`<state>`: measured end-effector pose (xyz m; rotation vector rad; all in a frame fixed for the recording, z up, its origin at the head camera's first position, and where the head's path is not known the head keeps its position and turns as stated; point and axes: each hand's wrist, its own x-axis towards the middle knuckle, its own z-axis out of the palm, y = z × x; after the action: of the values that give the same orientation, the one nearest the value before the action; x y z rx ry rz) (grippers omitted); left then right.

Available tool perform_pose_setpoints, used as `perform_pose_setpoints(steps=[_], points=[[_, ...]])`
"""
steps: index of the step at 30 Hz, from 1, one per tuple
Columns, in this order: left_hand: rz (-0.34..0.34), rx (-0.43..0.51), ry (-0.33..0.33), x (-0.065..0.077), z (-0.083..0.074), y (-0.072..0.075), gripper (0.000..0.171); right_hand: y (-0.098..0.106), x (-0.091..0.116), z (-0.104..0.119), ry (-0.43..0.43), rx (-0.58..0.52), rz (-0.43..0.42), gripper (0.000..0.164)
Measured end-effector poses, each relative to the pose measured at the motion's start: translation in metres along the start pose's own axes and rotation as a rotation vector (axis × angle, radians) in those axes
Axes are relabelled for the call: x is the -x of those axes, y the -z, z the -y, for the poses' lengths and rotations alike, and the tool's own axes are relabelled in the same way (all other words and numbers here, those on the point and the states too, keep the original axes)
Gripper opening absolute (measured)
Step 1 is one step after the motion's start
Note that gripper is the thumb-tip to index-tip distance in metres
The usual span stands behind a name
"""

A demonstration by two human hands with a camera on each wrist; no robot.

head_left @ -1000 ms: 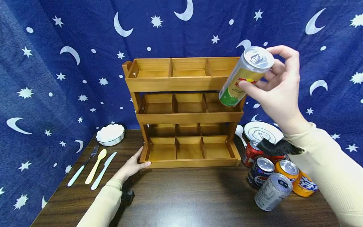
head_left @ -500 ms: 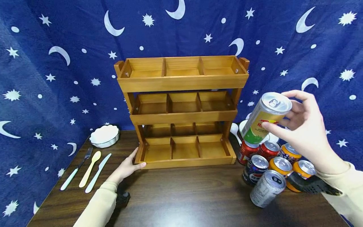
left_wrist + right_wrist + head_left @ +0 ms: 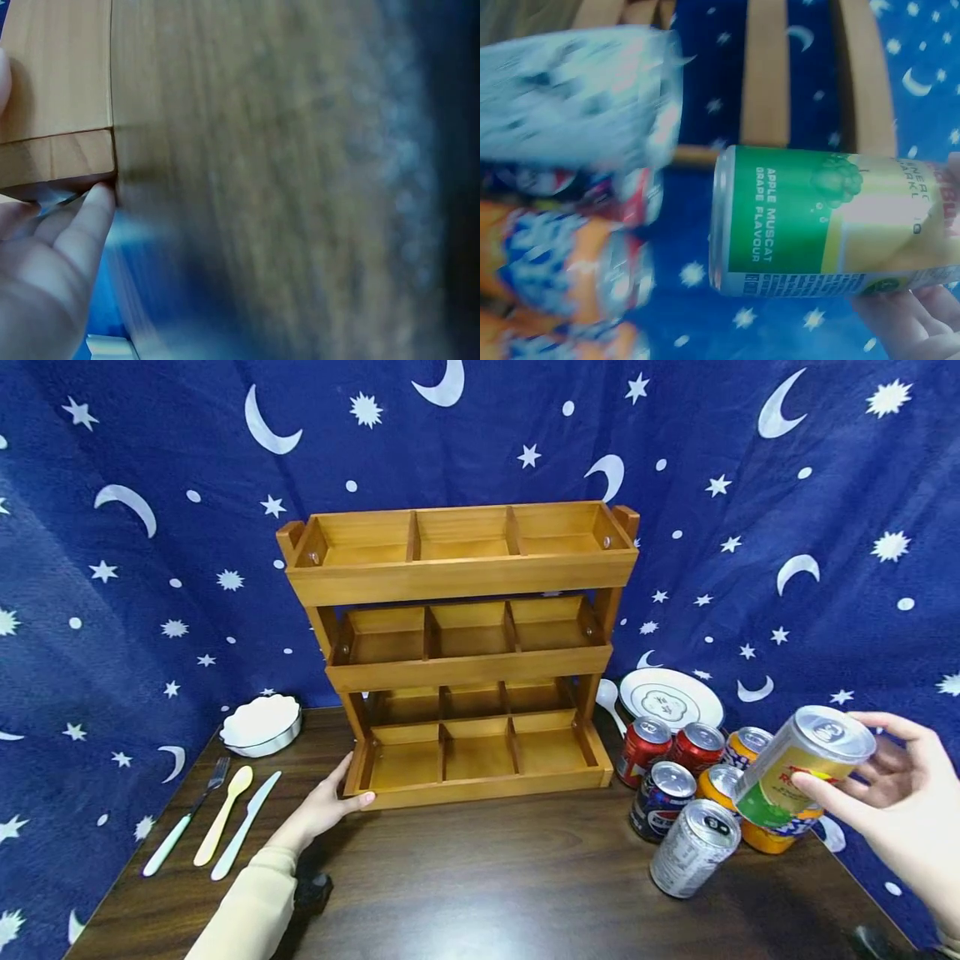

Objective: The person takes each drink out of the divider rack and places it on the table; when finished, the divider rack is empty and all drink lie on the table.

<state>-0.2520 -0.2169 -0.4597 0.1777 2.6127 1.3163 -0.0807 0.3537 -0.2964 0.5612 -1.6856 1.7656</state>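
At the right, my right hand (image 3: 903, 802) grips a gold and green drink can (image 3: 795, 777), tilted and raised over the other cans. In the right wrist view the can (image 3: 795, 217) lies sideways, its green end lettered "apple muscat grape flavour". My left hand (image 3: 321, 808) holds the lower left corner of a three-tier wooden rack (image 3: 461, 578), thumb on the front board and fingers along the side. The left wrist view shows the fingers (image 3: 79, 240) against the wooden edge (image 3: 60, 157). All the rack compartments I can see into hold nothing.
Below the raised can stand a silver can (image 3: 693, 850), a dark blue Pepsi can (image 3: 662, 802), red cans (image 3: 643, 752) and orange cans. Behind them are a plate (image 3: 697, 689) and a white spoon (image 3: 609, 700). At left lie a white dish (image 3: 261, 727), fork, yellow spoon (image 3: 225, 818) and knife.
My right hand has carried the drink can from in front of the rack's upper tiers down and right, over the group of cans. The left hand stays on the rack while the view shifts right.
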Motion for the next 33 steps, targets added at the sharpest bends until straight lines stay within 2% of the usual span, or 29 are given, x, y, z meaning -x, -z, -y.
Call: perform_pose_setpoints(steps=[3, 7, 16, 18, 24, 26, 31, 33], points=[[0.006, -0.001, -0.012, -0.001, 0.001, 0.001, 0.095, 0.014, 0.012, -0.009, -0.018, 0.021, -0.042, 0.078], [0.018, -0.006, -0.012, -0.001, 0.003, 0.004, 0.095, 0.029, 0.023, -0.023, -0.043, 0.017, -0.053, 0.078], [0.027, -0.001, -0.014, -0.002, 0.002, 0.004, 0.097, 0.049, 0.059, -0.054, -0.169, 0.065, 0.065, 0.081], [0.024, -0.001, -0.009, -0.002, 0.002, 0.003, 0.097, 0.056, 0.069, -0.067, -0.196, 0.084, 0.083, 0.081], [0.013, -0.002, -0.017, -0.001, -0.001, 0.003, 0.095, 0.096, 0.099, -0.119, -0.219, 0.16, 0.135, 0.091], [0.015, -0.002, -0.019, -0.001, -0.001, 0.003, 0.095, 0.105, 0.104, -0.131, -0.217, 0.147, 0.146, 0.094], [0.021, 0.015, -0.011, 0.0, -0.001, 0.004, 0.094, 0.107, 0.111, -0.14, -0.224, 0.142, 0.156, 0.093], [0.022, 0.032, -0.018, 0.001, 0.0, 0.005, 0.093, 0.095, 0.109, -0.132, -0.225, 0.149, 0.155, 0.091]])
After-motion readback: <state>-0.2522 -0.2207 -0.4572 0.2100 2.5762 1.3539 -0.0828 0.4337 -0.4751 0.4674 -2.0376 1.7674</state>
